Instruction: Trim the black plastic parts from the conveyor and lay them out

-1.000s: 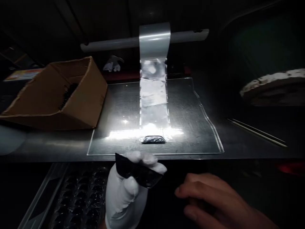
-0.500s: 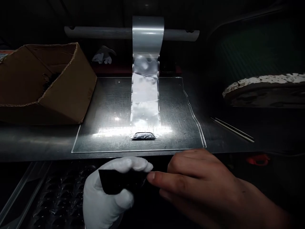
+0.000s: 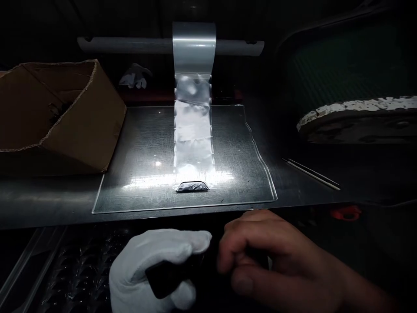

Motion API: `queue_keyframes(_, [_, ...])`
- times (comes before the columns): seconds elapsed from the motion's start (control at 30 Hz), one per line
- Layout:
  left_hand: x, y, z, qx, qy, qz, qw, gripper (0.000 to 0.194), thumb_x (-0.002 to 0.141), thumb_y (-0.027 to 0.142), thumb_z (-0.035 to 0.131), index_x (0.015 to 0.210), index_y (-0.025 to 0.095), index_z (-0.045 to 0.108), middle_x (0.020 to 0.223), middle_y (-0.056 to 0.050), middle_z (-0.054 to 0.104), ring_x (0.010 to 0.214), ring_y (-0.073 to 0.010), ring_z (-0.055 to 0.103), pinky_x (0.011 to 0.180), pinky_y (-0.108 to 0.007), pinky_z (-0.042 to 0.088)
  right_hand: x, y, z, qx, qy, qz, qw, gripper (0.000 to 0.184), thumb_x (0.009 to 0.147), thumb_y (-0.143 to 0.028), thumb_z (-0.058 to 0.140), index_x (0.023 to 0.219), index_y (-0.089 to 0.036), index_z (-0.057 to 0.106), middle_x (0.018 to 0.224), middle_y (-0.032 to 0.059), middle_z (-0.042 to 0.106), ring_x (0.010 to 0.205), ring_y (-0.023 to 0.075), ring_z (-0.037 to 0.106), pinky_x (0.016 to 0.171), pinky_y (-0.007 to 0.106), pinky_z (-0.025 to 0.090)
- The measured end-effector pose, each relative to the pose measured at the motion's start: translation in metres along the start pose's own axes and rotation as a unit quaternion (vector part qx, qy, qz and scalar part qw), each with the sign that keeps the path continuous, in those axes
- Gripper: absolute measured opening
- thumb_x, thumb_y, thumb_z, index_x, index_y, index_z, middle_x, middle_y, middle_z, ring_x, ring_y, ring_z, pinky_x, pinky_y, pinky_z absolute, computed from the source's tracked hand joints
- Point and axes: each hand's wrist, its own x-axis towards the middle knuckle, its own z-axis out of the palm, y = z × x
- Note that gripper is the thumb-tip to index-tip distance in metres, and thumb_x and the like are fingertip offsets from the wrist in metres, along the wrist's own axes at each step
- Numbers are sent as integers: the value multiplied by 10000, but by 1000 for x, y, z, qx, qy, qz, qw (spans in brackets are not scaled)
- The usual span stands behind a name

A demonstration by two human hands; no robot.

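Note:
My left hand (image 3: 153, 256), in a white glove, pinches a flat black glossy piece (image 3: 164, 278) by its edges between thumb and fingers. The piece has straight edges and a rounded corner; its right part is lost in the dark. My bare right hand (image 3: 276, 256) is just right of it, apart from the glove, with fingers curled in. A small pale spot shows under those fingers, but I cannot make out what they hold. Beyond the hands, a small dark trapezoid piece (image 3: 192, 187) with shiny film on it lies at the end of the clear film strip (image 3: 193, 121).
The strip hangs from a roll (image 3: 194, 37) on a grey tube (image 3: 130, 45) and lies over a glass sheet (image 3: 146, 143). A cardboard box (image 3: 84, 130) stands left. Right are thin sticks (image 3: 312, 174) and a red-handled object (image 3: 345, 213). Below left sits a moulded tray (image 3: 81, 269).
My right hand came in to the black piece's right end, then drew back slightly with fingers curled. The left hand tipped the piece and moved left and lower. The view shifted right.

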Motion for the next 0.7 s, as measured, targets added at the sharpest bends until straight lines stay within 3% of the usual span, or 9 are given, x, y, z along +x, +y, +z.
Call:
queue_keyframes(0.1, [-1, -3, 1, -46, -8, -9, 999, 305, 927, 311, 777, 1230, 332, 750, 1119, 5, 822, 1031, -259, 797, 899, -374, 697, -7, 2, 3, 35, 55, 26, 998, 98, 977, -297, 705, 930, -212, 694, 675, -48, 553, 600, 85, 525, 584, 223, 425])
queue_keyframes(0.2, [-3, -3, 6, -108, 10, -32, 994, 275, 949, 334, 750, 1224, 342, 746, 1105, 27, 822, 1012, -229, 799, 884, -337, 698, -9, 0, 3, 16, 58, 24, 998, 30, 953, -229, 715, 973, -218, 696, 677, -55, 534, 604, 84, 528, 581, 222, 425])
queue_keyframes(0.33, [-5, -2, 12, -157, 41, -55, 985, 234, 935, 336, 771, 1168, 333, 756, 1095, 54, 824, 1005, -195, 797, 916, -290, 679, -6, -4, 1, -48, 55, -41, 996, 164, 960, -172, 690, 1123, -173, 708, 754, -25, 620, 663, 97, 588, 620, 247, 451])
queue_keyframes(0.5, [-2, 0, 14, -158, 33, -51, 986, 228, 931, 324, 778, 1159, 316, 767, 1091, 38, 827, 996, -199, 798, 921, -303, 679, 0, -9, -2, -169, 20, -106, 980, 210, 1010, -183, 635, 1198, -138, 718, 798, 4, 656, 685, 110, 609, 640, 281, 464])
queue_keyframes(0.63, [-1, 2, 17, -133, 88, -80, 984, 219, 867, 373, 842, 1075, 319, 802, 1007, 37, 837, 935, -201, 808, 865, -287, 688, 5, -12, -4, -268, -13, -121, 956, 209, 1020, -194, 613, 1182, -146, 736, 770, -2, 647, 646, 116, 590, 604, 301, 442])
queue_keyframes(0.7, [-1, 3, 19, -111, 92, -106, 984, 244, 817, 360, 889, 1046, 313, 819, 985, 25, 843, 915, -207, 814, 841, -258, 683, 7, -12, -4, -267, -25, -108, 957, 200, 1019, -179, 616, 1175, -128, 730, 774, 2, 658, 657, 118, 603, 624, 299, 456])
